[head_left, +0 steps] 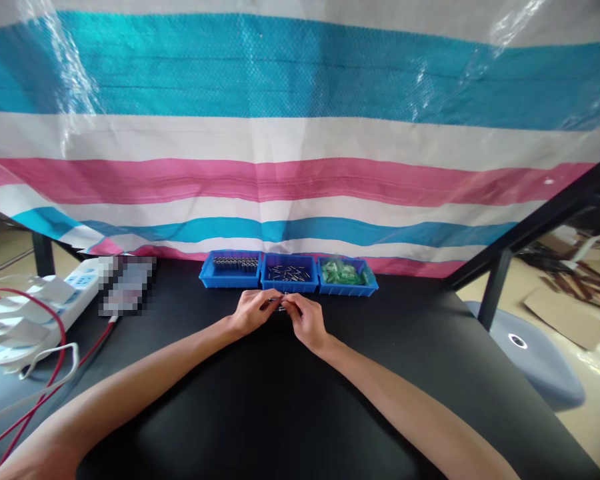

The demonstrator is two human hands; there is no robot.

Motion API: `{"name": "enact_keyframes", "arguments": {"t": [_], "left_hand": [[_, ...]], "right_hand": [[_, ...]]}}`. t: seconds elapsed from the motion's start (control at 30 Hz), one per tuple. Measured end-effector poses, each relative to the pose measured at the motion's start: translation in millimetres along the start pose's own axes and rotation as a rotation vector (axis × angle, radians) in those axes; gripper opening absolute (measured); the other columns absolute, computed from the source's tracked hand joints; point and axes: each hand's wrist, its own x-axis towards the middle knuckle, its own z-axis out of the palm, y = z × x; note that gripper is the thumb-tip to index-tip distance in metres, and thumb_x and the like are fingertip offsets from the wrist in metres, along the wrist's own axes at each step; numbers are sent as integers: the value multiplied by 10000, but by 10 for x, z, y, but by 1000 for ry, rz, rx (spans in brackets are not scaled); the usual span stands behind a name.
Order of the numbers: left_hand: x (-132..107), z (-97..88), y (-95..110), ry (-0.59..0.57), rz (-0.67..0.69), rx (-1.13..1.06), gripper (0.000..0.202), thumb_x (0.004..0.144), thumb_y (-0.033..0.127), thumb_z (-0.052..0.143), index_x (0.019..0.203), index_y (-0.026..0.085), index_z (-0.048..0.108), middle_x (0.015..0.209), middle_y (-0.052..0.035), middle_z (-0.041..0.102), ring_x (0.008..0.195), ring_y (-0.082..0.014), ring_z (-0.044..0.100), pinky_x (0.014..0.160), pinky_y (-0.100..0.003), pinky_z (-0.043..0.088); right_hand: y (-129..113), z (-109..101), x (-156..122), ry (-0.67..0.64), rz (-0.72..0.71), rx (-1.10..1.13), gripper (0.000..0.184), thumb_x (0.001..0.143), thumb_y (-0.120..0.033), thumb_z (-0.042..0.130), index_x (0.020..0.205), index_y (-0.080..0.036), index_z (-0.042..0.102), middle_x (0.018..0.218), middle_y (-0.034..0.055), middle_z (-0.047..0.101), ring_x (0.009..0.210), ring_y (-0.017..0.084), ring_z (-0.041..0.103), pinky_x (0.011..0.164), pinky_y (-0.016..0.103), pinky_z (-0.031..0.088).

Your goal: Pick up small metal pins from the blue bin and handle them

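My left hand (pixel 253 312) and my right hand (pixel 307 321) meet just in front of the middle blue bin (pixel 293 287), fingertips pinched close together. Small shiny metal parts (pixel 281 308) show between the fingers; their exact kind is too small to make out, and the fingers partly hide them. Inside the middle bin lie many loose, thin metal pieces (pixel 290 274) that look like screws or pins. The left blue bin (pixel 230 281) holds rows of dark metal cylinders (pixel 236 264). Green plastic packets (pixel 344 272) fill the right blue bin (pixel 347 290).
The bins stand at the back of a black table (pixel 405 347), against a striped plastic sheet (pixel 290 180). At left are a white power strip (pixel 83 280) with plugs, red and white cables, and a pixelated device (pixel 129 283). A grey stool (pixel 530 360) stands beyond the right edge.
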Motion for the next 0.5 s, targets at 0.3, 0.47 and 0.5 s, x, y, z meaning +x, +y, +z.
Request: {"name": "enact_keyframes", "arguments": {"t": [0.3, 0.47, 0.5], "left_hand": [[25, -12, 33, 100, -161, 30, 114, 832, 279, 634, 891, 186, 661, 742, 12, 706, 447, -53, 530, 528, -182, 462], [32, -23, 14, 56, -159, -9, 125, 850, 287, 596, 908, 178, 618, 773, -11, 690, 462, -56, 521, 539, -186, 467], [32, -25, 8, 50, -150, -18, 120, 851, 281, 589, 907, 176, 604, 770, -14, 681, 471, -59, 519, 542, -187, 469]], "right_hand": [[32, -12, 21, 66, 103, 27, 215, 910, -333, 490, 847, -176, 623, 710, 24, 637, 601, 131, 576, 609, 230, 466], [-5, -10, 18, 92, 101, 11, 171, 909, -292, 487, 898, -187, 621, 772, 34, 638, 668, 144, 590, 656, 248, 482], [-11, -11, 21, 112, 87, 5, 164, 907, -285, 490, 898, -189, 623, 809, 43, 637, 704, 149, 595, 673, 254, 486]]}}
